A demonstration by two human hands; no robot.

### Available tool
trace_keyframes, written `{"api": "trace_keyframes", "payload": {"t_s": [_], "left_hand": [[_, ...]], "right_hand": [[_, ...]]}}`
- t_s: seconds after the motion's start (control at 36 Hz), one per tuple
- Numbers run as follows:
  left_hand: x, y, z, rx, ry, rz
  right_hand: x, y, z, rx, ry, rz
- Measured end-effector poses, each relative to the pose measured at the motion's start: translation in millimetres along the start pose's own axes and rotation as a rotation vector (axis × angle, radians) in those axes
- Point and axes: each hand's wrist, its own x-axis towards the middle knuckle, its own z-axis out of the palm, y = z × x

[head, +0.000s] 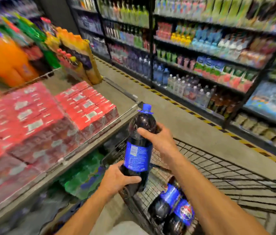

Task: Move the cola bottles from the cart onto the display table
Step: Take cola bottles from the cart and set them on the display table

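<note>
Both hands, left hand + right hand, grip cola bottle above cart.

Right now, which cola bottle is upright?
The bottle gripped by the left hand and right hand, blue cap up; the other two lie sideways in the cart.

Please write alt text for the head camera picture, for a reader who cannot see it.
Two hands hold a cola bottle nearly upright over a wire cart: the left hand grips its base, the right hand its shoulder. In the cart lie more bottles; red packs sit on the table at left, and drink shelves line the aisle.
</note>
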Motion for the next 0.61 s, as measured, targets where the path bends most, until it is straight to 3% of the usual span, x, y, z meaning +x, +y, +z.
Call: {"api": "trace_keyframes", "payload": {"t_s": [0.25, 0.61], "left_hand": [[-62, 2, -69, -0.106, 0.265, 0.005], [-214, -81, -187, -0.23, 0.697, -0.127]], "right_hand": [[-23, -50, 93, -0.134, -0.226, -0.16], [-122, -48, 307, -0.268, -0.566, -0.261]]}}
